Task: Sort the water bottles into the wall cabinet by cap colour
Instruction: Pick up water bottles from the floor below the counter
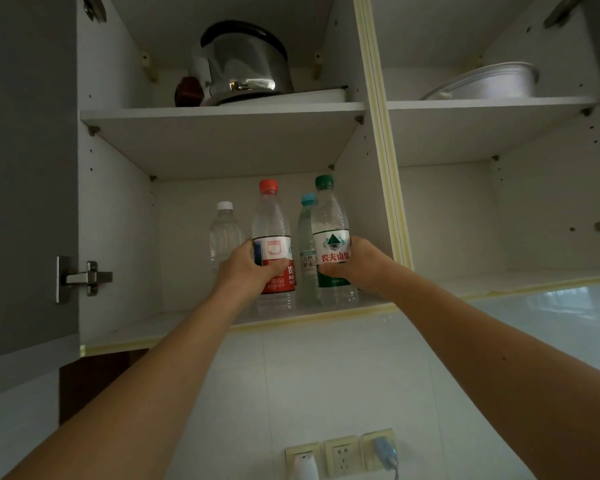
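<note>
Both hands are gripping bottles: left hand [248,263] is wrapping round the label of the red-cap bottle [272,244], right hand [355,263] is wrapping round the label of the green-cap bottle [329,237]. Both bottles are standing upright at the front of the lower left compartment of the cabinet [118,220]; whether their bases are touching the shelf cannot be told. Bottle count: four, one per cap colour. White-cap bottle [224,233] is sitting further back, left of the red one; blue-cap bottle [306,251] is standing between the red and green ones, partly hidden behind the green. Upper left shelf is carrying one shiny steel pot [243,64] with one dark brown object [187,91] beside it. Upper right shelf is holding one metal basin [492,83]. Lower shelf [187,327] is white with a yellowish front edge. Grey door [25,168] is hanging open at left, one hinge [84,278] showing. White tiled wall [326,375] is running below, with three sockets [342,453] in a row, two with plugs in.
</note>
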